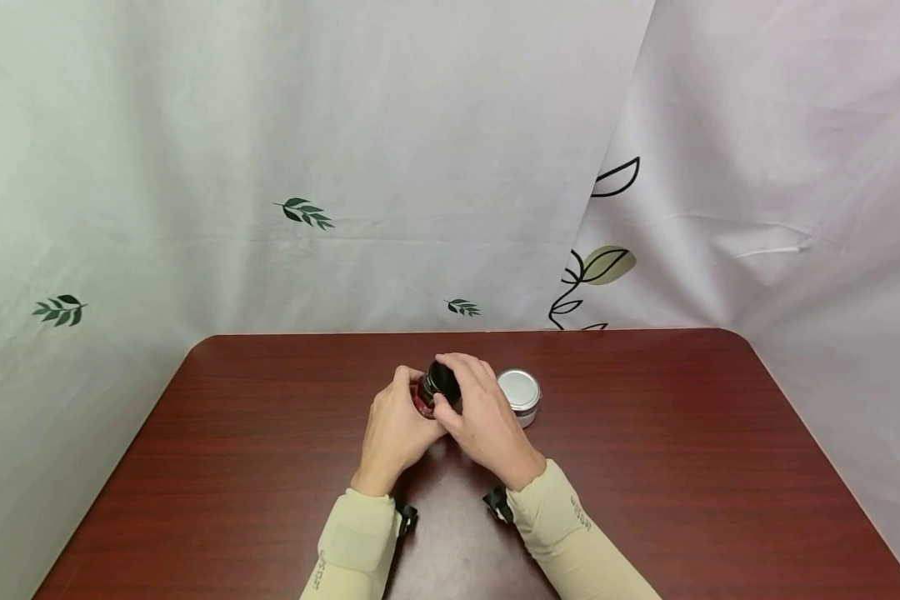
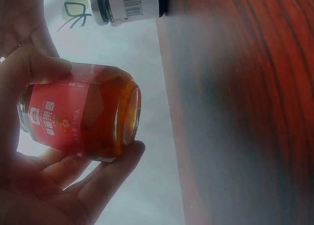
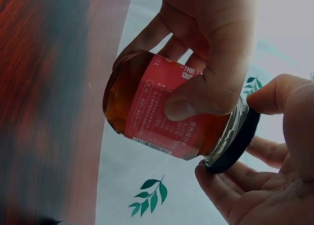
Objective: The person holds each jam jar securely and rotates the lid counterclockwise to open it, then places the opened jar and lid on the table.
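A small glass jar (image 3: 142,102) of amber-red contents, with a red label, is tilted in the air above the table. My left hand (image 1: 399,421) grips its body, the thumb across the label and the fingers behind. At the jar's mouth sits a black lid (image 3: 238,141); how tightly it is seated cannot be told. My right hand (image 1: 487,417) holds this lid by its rim between thumb and fingertips. Just right of that hand, a second jar (image 1: 519,392) with a silvery-white lid stands on the table. The left wrist view shows its barcode label (image 2: 132,7).
Both hands are over the far middle part of a reddish-brown wooden table (image 1: 270,450). Behind it hangs a pale curtain (image 1: 390,167) with leaf prints, close to the table's back edge. Dark straps show at both cuffs.
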Demonstrator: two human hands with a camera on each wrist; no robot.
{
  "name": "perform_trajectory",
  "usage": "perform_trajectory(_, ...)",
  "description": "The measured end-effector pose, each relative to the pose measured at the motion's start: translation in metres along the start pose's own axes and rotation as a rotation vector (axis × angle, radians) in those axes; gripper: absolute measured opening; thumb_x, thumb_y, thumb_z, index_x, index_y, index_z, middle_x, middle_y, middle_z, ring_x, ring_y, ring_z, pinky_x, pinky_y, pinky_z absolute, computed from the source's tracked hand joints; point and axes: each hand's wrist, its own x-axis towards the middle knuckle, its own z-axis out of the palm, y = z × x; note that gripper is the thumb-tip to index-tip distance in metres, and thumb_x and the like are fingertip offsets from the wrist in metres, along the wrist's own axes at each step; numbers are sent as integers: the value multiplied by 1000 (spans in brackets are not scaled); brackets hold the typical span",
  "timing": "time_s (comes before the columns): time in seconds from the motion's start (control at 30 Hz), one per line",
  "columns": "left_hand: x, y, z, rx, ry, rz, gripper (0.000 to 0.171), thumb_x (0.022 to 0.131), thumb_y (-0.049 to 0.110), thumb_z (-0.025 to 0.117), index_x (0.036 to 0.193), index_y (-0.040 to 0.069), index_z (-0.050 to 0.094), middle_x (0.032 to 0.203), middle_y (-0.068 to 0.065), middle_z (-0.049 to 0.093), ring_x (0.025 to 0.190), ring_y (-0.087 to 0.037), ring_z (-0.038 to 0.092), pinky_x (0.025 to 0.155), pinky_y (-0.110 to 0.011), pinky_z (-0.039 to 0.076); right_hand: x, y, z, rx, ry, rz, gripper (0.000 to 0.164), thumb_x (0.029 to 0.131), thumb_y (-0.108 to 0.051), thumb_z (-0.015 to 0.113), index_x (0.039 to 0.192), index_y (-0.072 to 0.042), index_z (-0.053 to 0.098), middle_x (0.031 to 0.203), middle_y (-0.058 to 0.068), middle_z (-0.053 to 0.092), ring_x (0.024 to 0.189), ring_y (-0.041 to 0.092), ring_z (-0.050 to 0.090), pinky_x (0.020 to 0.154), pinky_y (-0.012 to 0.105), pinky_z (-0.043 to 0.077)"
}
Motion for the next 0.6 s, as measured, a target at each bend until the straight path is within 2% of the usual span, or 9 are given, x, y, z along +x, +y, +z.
perform_trajectory(0.6,0,-1,-2,-8,-1,-15,56,74,37,85,113,9,56,87,-4,67,75,-18,63,67,-37,51,0,0,1,-3,25,-4,51,89,-12,66,138,-7,56,136,6,55,120,23,52,99,38,45)
